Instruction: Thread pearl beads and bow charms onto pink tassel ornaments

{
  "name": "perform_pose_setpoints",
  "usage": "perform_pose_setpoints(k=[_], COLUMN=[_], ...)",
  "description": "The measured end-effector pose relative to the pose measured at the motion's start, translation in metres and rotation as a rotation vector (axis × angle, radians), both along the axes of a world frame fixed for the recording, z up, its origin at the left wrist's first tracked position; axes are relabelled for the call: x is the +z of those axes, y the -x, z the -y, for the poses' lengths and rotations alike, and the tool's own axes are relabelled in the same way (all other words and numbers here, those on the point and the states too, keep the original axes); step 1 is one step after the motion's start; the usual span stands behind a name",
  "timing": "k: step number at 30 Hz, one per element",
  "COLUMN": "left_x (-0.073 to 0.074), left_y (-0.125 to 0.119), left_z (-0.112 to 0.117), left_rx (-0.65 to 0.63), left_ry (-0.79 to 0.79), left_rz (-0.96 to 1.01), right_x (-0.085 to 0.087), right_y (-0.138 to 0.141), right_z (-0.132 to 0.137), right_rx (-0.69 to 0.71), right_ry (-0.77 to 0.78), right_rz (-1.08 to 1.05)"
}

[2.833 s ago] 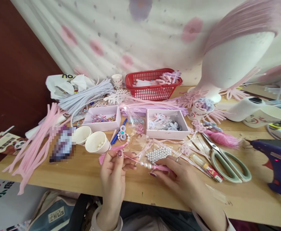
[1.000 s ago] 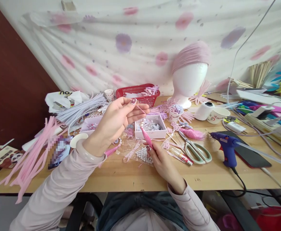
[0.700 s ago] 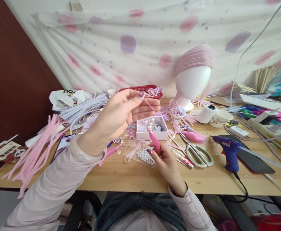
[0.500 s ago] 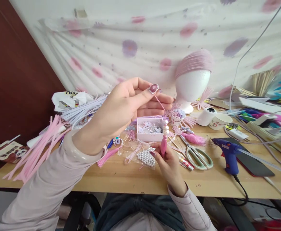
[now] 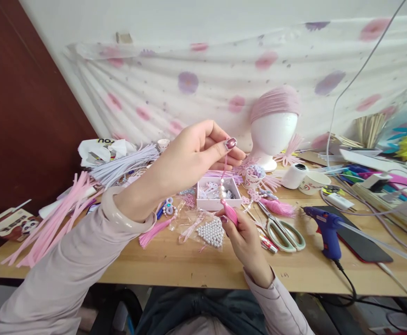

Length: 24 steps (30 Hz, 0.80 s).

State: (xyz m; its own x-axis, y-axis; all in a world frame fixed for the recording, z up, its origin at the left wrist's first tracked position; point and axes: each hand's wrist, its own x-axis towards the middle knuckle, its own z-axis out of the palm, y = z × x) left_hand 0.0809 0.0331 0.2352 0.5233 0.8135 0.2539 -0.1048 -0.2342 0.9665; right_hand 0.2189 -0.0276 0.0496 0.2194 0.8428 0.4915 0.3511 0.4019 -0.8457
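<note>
My left hand (image 5: pixel 206 146) is raised above the table, its thumb and fingers pinching the upper end of a thin pink cord (image 5: pixel 224 168). Down the cord runs a short row of white pearl beads (image 5: pixel 222 190), which ends in a pink tassel (image 5: pixel 230 213). Lower down, my right hand (image 5: pixel 243 237) is closed round the tassel, whose strands go into the palm out of sight. Beside the right hand lies a clear bag of white pearl beads (image 5: pixel 210 232). Behind the hanging beads stands a white box (image 5: pixel 219 203) holding small pale parts.
To the right lie green-handled scissors (image 5: pixel 286 235), a blue glue gun (image 5: pixel 329 228) with its cable over the table edge, and a dark phone (image 5: pixel 367 244). A white foam head (image 5: pixel 275 132) stands behind. Pink strips (image 5: pixel 55 216) and white strips (image 5: pixel 126 163) fill the left side.
The beads and tassel have swung left and now tilt. My left hand appears slightly lower, its fingers more curled; my right hand keeps its grip on the tassel. The camera view has shifted a little.
</note>
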Motion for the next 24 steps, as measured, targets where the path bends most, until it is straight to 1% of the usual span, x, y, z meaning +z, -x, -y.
perform_pose_setpoints(k=[4,10,14,16,20,24], left_x=[0.002,0.008,0.009,0.007,-0.003,-0.013], left_y=[-0.002,-0.004,-0.009,-0.011,-0.011,-0.010], left_z=[0.001,0.009,0.010,0.009,0.003,-0.005], left_rx=[0.032,-0.042,-0.056,-0.058,-0.071,-0.043], left_ry=[0.087,0.114,0.136,0.115,-0.016,-0.035], left_rz=[0.040,0.105,0.110,0.101,0.035,0.027], right_x=[0.005,0.006,0.008,0.011,0.020,0.025], right_y=[-0.001,0.005,0.011,0.011,0.006,0.004], right_z=[-0.003,-0.011,-0.011,-0.009,-0.005,-0.007], right_rx=[0.015,0.117,0.129,0.130,0.137,0.214], right_ry=[0.011,0.021,0.014,0.023,0.009,0.033], right_rz=[-0.011,-0.042,-0.076,-0.094,-0.121,-0.156])
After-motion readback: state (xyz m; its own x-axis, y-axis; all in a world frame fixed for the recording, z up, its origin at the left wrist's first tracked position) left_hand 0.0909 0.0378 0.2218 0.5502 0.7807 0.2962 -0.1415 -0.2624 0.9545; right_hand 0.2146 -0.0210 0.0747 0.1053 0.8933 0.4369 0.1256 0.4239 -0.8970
